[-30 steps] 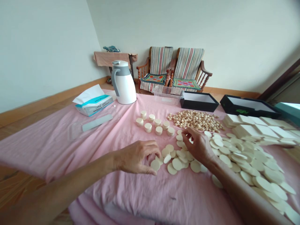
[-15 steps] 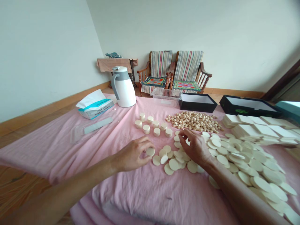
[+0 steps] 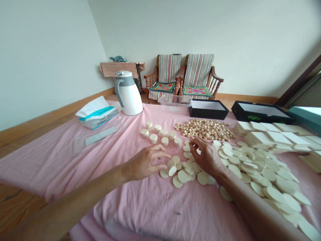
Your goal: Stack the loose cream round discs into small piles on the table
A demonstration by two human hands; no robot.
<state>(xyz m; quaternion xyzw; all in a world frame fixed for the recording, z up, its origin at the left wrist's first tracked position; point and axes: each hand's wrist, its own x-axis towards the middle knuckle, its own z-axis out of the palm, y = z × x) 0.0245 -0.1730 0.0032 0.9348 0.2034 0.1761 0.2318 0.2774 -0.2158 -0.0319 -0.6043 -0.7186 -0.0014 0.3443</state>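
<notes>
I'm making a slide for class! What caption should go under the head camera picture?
A left hand and right hand reach over flat cream discs on a pink cloth.

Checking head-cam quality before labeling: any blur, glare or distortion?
Head view: strong wide-angle bending, with the wooden skirting board slanting sharply; light looks soft and even, no hard glare; the cream discs stay crisp; neither the left hand nor the right hand shows clear motion blur.

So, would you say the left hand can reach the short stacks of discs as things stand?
Probably yes: the left hand sits just below the short stacks of discs, with only pink cloth between them.
</notes>
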